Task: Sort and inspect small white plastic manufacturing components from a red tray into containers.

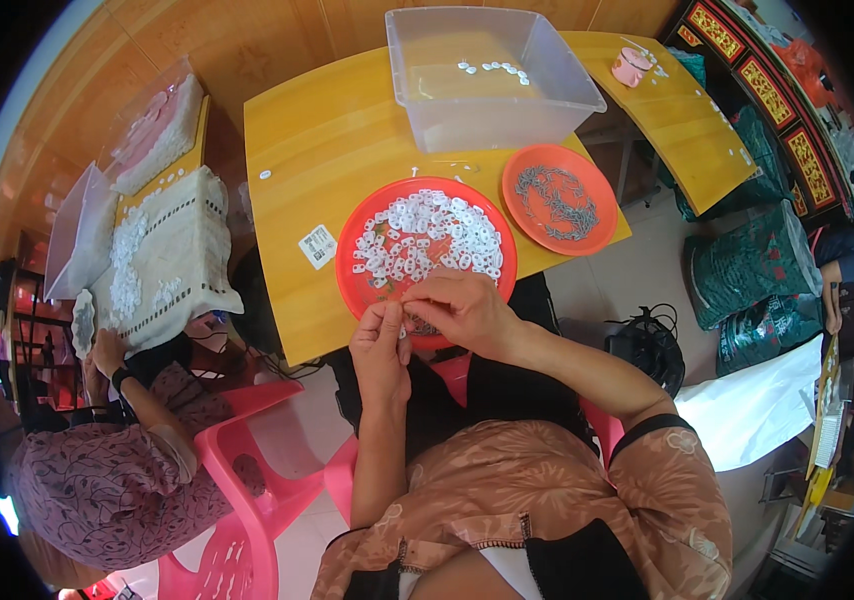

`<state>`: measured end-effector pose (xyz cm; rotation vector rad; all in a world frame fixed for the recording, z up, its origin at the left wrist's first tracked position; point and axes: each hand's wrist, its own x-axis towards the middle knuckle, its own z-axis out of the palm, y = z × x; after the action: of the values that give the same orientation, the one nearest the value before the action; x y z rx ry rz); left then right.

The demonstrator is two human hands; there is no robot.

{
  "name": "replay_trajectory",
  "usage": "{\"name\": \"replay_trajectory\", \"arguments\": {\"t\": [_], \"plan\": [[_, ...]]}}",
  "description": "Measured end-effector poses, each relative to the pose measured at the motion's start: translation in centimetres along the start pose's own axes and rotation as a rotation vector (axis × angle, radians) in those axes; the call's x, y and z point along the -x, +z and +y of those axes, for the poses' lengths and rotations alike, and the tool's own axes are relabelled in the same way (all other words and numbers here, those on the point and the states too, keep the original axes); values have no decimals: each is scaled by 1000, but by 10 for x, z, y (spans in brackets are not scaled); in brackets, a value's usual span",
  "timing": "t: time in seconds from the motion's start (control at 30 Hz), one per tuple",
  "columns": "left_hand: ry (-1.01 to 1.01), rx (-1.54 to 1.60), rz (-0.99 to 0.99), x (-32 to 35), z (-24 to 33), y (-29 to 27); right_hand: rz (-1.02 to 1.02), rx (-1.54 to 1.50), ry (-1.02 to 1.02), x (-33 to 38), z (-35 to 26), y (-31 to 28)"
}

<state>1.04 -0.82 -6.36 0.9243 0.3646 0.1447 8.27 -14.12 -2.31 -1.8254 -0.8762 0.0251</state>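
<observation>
Over the near rim of a round red tray (349,292), my left hand (381,345) and my right hand (465,312) meet at the fingertips. Both are closed in a pinch, and what they hold is too small to make out. Small white plastic pieces with holes (462,240) lie heaped in the tray, mostly toward its far and right sides. Some dark metal bits (425,328) show at the near side, partly hidden by my right hand. To the right, an orange plate (597,232) carries a loose pile of thin grey metal parts (559,202).
Behind the tray, a clear plastic bin (497,125) holds a few white pieces. A white label (318,246) lies on the yellow table (292,130). A pink cup (631,67) stands far right. At left, another person (122,460) sits by a cloth-covered surface (192,240).
</observation>
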Motion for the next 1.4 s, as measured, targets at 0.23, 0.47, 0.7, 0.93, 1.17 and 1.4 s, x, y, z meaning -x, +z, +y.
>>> {"name": "replay_trajectory", "arguments": {"t": [0.23, 0.47, 0.7, 0.93, 1.17, 1.4], "plan": [[-62, 109, 39, 2, 10, 9, 89, -452, 421, 4, 3, -5], [86, -37, 10, 6, 15, 17, 116, -562, 495, 9, -6, -7], [177, -48, -12, 6, 8, 14, -17, -748, 542, 15, -2, 10], [235, -100, 40, 5, 5, 13, 39, -850, 635, 12, -9, 10], [256, -117, 107, 3, -2, 3, 29, -909, 623, 13, -5, 11], [169, -87, 92, 6, 6, 13, 87, -825, 493, 12, -13, 13]]}}
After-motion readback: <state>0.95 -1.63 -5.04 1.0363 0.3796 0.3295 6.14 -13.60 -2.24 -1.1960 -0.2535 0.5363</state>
